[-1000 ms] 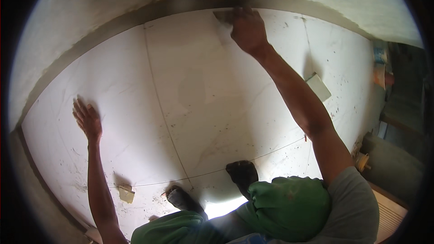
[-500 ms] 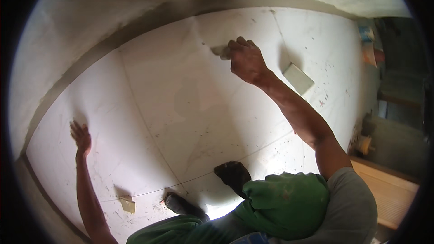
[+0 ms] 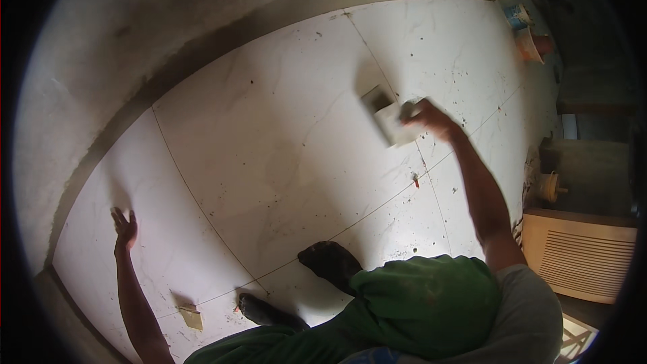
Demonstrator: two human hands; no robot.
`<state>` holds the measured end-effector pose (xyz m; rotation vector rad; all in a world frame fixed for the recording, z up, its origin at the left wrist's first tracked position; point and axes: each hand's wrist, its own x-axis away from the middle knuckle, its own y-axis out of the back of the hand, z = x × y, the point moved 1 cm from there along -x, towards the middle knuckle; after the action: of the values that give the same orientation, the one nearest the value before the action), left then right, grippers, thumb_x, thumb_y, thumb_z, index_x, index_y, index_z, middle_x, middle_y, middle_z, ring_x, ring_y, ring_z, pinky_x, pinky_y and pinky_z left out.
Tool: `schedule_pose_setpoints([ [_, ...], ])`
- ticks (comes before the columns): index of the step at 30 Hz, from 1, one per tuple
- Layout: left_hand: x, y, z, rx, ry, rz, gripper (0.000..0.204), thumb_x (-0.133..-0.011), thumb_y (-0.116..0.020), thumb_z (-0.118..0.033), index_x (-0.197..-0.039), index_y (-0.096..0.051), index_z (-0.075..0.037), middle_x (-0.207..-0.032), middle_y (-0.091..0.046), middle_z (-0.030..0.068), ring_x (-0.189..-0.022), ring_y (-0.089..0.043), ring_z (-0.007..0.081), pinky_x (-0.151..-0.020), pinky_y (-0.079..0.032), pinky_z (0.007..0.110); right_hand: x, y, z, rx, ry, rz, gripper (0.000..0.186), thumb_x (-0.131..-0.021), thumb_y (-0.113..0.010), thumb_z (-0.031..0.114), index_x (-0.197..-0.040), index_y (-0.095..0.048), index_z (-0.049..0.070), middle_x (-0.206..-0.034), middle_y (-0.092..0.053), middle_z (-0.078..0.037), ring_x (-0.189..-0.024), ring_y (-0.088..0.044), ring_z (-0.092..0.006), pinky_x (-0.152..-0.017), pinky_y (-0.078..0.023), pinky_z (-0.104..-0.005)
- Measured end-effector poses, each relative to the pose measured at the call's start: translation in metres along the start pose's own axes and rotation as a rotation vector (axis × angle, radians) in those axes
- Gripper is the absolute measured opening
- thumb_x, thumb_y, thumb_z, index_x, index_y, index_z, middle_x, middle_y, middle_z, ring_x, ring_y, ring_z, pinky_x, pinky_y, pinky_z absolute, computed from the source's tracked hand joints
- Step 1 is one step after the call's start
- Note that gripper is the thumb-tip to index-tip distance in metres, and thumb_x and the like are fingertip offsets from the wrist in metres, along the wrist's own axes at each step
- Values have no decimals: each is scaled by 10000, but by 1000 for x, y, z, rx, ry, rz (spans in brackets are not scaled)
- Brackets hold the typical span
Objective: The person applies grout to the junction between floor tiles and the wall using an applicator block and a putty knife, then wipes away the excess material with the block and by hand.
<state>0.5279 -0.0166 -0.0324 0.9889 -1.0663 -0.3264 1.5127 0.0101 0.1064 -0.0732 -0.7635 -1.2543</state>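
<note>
On the right, my right hand (image 3: 431,123) has its fingers closed around a small greyish thing, smeared by motion, whose kind I cannot make out. Just beyond its fingertips is a pale squarish piece (image 3: 385,120) with a dark patch on its upper part, close to a floor joint. Whether hand and piece touch is unclear. Far to the left, my left hand (image 3: 125,230) rests on the white tiled floor (image 3: 269,128), fingers spread and holding nothing. A small yellowish offcut (image 3: 191,317) lies nearer to me, right of my left forearm.
A grey wall (image 3: 182,27) curves along the far side. Buckets (image 3: 529,44) stand at the far right, and a slatted tan panel (image 3: 583,256) is at the right. My dark-shod foot (image 3: 330,266) is on the tiles, among scattered specks and a red bit (image 3: 416,182).
My right hand has come back toward me and to the right, from the bare tile to beside the pale squarish piece. The view has shifted; my left hand still rests on the floor.
</note>
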Motion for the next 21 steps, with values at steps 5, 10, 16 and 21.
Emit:
schedule_pose_setpoints([
  [5, 100, 35, -82, -59, -80, 143, 943, -1101, -472, -627, -1751, -74, -72, -1825, -51, 215, -1652, -224, 421, -1343, -244, 521, 13, -208, 48, 202, 80, 241, 498, -940, -818, 400, -1318, -742, 84, -1207, -772, -167, -1133, -706, -282, -1007, -542, -427],
  [10, 169, 91, -165, -77, -359, 221, 781, -1112, -497, -559, -1667, -376, -23, -1731, -344, 268, -1615, -335, 397, -1321, -294, 482, -11, -217, 61, 245, 392, 85, 370, -1019, -706, 272, -1290, -746, 22, -1186, -775, -198, -1039, -755, -334, -951, -581, -457],
  [16, 164, 41, -237, 59, -896, -168, 714, -1115, -564, -438, -1663, -371, -22, -1770, -256, 256, -1627, -280, 451, -1310, -306, 507, -65, -124, 68, 775, 682, -367, 333, -820, -664, -10, -1084, -794, 147, -1056, -761, -73, -994, -721, -320, -886, -595, -415],
  [21, 162, -35, -397, 155, -663, -595, 719, -1111, -520, -371, -1674, -325, 32, -1766, -239, 294, -1640, -181, 518, -1302, -250, 622, -184, -92, 95, 976, 604, -543, 278, -814, -652, 43, -1036, -787, 143, -1103, -742, -113, -1037, -703, -379, -931, -575, -475],
])
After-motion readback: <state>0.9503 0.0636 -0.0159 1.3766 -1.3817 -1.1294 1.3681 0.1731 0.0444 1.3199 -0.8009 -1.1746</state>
